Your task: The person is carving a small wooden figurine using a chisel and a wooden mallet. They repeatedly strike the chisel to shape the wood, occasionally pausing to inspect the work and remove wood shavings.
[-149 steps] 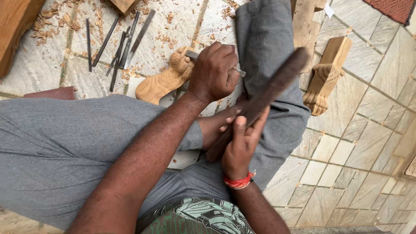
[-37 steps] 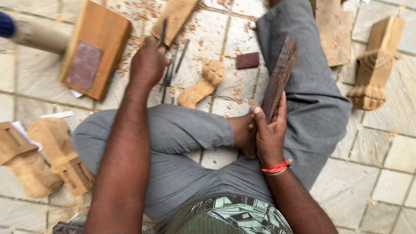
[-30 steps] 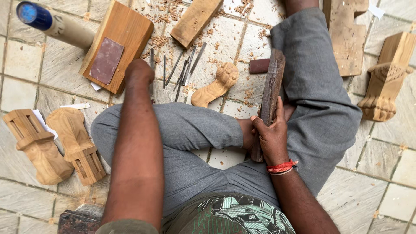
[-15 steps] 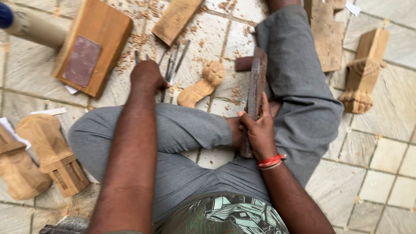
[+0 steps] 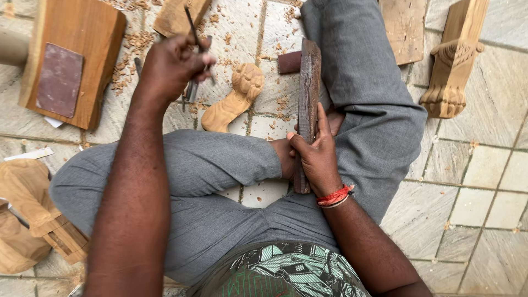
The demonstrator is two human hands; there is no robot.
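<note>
I sit cross-legged on a tiled floor in grey trousers. My left hand is raised over the floor and closed on a thin metal chisel whose shaft sticks up past the fingers. My right hand grips a long dark wooden mallet stick held upright against my lap. A small carved pale wooden leg piece lies on the tiles between the two hands. More metal chisels lie on the floor just under my left hand.
A wooden block with a dark sanding pad sits at upper left. Carved wooden legs lie at lower left and upper right. A flat board and a wood offcut lie at the top. Wood shavings litter the tiles.
My left hand reached out to the chisels on the floor and has lifted one up. My right hand keeps holding the mallet stick, now more upright.
</note>
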